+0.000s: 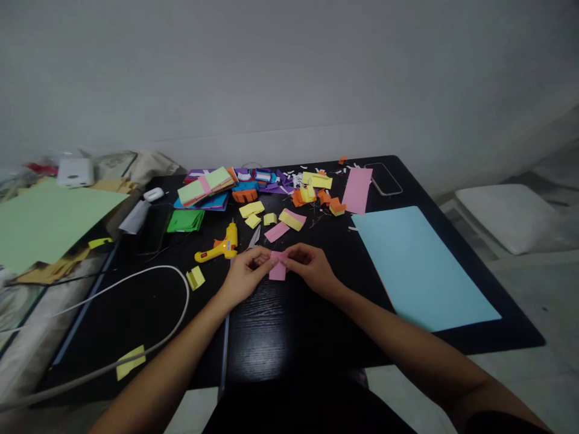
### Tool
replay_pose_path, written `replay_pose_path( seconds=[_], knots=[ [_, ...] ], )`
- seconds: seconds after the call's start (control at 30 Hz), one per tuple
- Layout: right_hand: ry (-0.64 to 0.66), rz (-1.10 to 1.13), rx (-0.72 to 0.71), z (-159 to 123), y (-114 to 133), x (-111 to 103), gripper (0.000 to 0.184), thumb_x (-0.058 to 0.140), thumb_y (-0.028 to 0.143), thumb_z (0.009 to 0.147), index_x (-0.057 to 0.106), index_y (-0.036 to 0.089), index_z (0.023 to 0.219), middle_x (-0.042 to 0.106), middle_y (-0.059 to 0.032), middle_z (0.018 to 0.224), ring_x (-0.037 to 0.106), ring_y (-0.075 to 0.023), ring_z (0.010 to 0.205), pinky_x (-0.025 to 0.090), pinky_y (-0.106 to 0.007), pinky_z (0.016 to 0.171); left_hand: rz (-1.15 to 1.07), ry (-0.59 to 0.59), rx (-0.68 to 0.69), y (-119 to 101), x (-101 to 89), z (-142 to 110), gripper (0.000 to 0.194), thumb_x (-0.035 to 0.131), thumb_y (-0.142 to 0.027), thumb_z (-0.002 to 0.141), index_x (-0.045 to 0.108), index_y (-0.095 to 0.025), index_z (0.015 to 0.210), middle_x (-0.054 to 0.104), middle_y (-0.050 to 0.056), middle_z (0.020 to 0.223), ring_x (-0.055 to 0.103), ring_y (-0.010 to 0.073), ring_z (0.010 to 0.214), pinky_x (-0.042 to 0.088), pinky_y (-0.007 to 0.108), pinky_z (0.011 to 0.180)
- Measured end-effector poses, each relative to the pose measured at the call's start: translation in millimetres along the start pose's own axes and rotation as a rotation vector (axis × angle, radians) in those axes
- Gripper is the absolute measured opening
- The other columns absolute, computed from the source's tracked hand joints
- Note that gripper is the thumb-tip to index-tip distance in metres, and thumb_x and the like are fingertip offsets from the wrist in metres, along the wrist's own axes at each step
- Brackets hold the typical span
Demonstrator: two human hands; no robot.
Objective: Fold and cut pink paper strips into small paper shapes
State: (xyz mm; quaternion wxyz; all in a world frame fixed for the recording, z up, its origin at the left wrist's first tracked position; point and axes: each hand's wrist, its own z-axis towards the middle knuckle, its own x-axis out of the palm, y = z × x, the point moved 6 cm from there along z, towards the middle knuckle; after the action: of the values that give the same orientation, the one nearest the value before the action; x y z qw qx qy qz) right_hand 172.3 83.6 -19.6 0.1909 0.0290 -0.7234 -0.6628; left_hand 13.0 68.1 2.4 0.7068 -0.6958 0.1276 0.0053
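Note:
Between my two hands is a small piece of pink paper, held above the black table near its middle. My left hand pinches its upper left part with thumb and fingers. On the other side, my right hand pinches the upper right part, the thumb lying on the paper. Just beyond my fingers lie a pink strip and a yellow-and-pink piece. Scissors rest beyond my left hand, their handles hidden, beside a yellow glue gun.
A large light blue sheet covers the table's right side. Behind it are a phone and a pink sheet. Coloured paper stacks and scraps line the back. A white cable loops across the left, near green papers.

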Motion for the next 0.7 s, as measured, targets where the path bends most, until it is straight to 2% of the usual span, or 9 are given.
replay_pose_path(
  seconds=[0.13,0.27,0.43,0.57,0.7],
  knots=[
    [-0.013,-0.026,-0.017,-1.0,2.8,-0.7,0.024,0.084,0.038,0.072,0.075,0.021,0.087,0.077,-0.0021,0.087,0.071,-0.0180,0.082,0.059,-0.035,0.083,-0.029,0.009,0.030,-1.9,-0.3,-0.4,0.020,0.072,-0.035,0.086,0.068,-0.018,0.095,0.066,0.001,0.080,0.060,0.0130,0.071,0.047,0.024,0.066],
    [-0.009,-0.057,-0.046,-2.1,5.1,-0.5,0.018,0.082,0.036,0.075,0.077,0.022,0.084,0.078,-0.0033,0.089,0.072,-0.0203,0.086,0.058,-0.039,0.089,-0.079,0.028,0.053,-5.5,0.6,-0.4,0.015,0.070,-0.031,0.086,0.066,-0.017,0.089,0.065,0.001,0.078,0.060,0.0127,0.068,0.049,0.025,0.065],
    [0.008,-0.061,-0.102,-3.0,12.1,-0.6,0.006,0.078,0.027,0.077,0.080,0.024,0.083,0.079,-0.0027,0.092,0.073,-0.0210,0.091,0.056,-0.038,0.093,-0.119,0.026,0.057,-8.2,-0.2,0.3,0.015,0.070,-0.032,0.084,0.065,-0.017,0.084,0.065,0.001,0.076,0.062,0.0133,0.066,0.051,0.026,0.064],
    [0.006,-0.089,-0.124,-4.3,18.6,-2.7,0.007,0.074,0.025,0.079,0.080,0.025,0.083,0.079,-0.0020,0.092,0.073,-0.0211,0.093,0.056,-0.037,0.093,-0.083,0.027,0.062,-10.6,-1.3,-1.1,0.017,0.069,-0.034,0.086,0.067,-0.017,0.083,0.066,0.002,0.075,0.062,0.0138,0.067,0.051,0.026,0.064],
    [0.011,-0.117,-0.112,-6.2,20.2,-2.4,0.011,0.074,0.032,0.082,0.080,0.024,0.088,0.079,-0.0029,0.094,0.073,-0.0217,0.093,0.056,-0.038,0.092,-0.042,0.062,0.083,-13.9,0.3,-5.0,0.019,0.067,-0.035,0.089,0.068,-0.016,0.091,0.068,0.005,0.082,0.064,0.0163,0.076,0.051,0.027,0.069]
  ],
)
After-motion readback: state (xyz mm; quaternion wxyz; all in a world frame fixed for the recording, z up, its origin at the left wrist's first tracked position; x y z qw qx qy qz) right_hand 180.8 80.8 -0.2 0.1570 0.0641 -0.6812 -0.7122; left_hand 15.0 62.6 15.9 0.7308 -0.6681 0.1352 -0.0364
